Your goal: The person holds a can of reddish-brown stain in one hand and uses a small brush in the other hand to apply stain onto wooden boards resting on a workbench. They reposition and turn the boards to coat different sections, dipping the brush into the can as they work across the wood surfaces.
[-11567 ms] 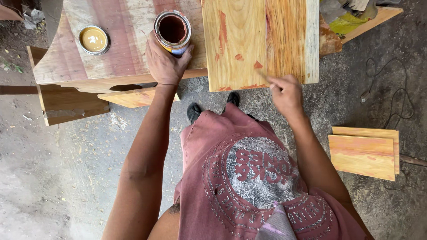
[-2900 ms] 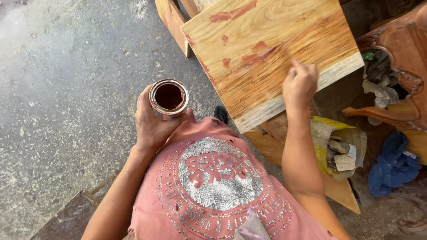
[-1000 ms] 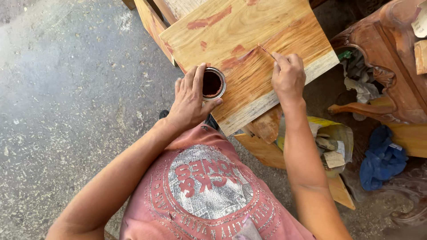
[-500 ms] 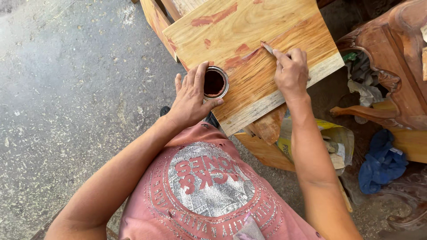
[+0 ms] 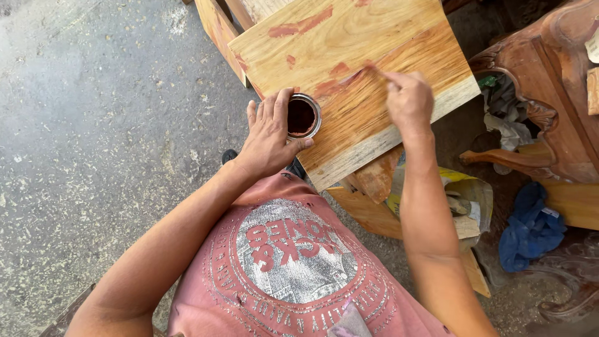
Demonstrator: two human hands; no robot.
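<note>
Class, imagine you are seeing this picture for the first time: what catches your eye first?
The pale wooden board with reddish smears fills the top centre. The right hand presses a small tool onto it, while the left hand grips a tin of dark stain at the board's near edge.

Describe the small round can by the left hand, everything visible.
The can is a small, round metal tin with a shiny rim, open and lidless, holding a dark reddish-brown liquid. It stands upright on the near corner of the light wooden board. The left hand cups its side, fingers along the rim. The right hand is clear of it.
</note>
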